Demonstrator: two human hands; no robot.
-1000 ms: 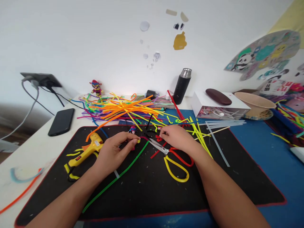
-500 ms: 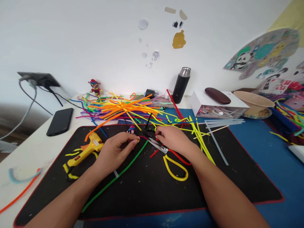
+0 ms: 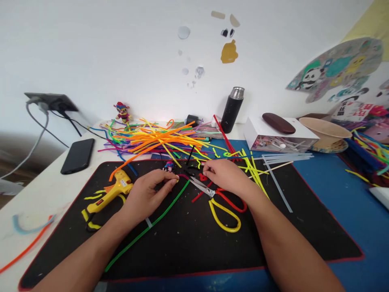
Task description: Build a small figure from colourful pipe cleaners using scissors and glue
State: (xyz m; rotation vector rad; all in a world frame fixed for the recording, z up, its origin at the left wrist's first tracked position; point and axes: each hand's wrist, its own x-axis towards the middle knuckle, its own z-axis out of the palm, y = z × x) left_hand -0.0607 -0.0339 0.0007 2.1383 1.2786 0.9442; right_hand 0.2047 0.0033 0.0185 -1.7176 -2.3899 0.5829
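My left hand is closed, thumb and forefinger pinching a tiny yellow piece. Beside those fingertips a magenta pipe cleaner shows on the mat. Just behind them stands a small pink-and-blue figure, partly hidden. My right hand has its fingers curled together; anything inside is hidden. A red curled piece lies by its fingertips. Scissors with one yellow and one red handle rest between my hands, blades slightly apart. A green pipe cleaner runs forward past my left hand.
A yellow glue gun lies left on the black mat. Behind is a heap of coloured pipe cleaners, with a black flask and a white box nearby. A phone lies left; clear sticks lie right.
My right hand has shifted slightly right and up, away from the red curled piece, which now shows more fully. My left hand keeps its pinch in nearly the same place.
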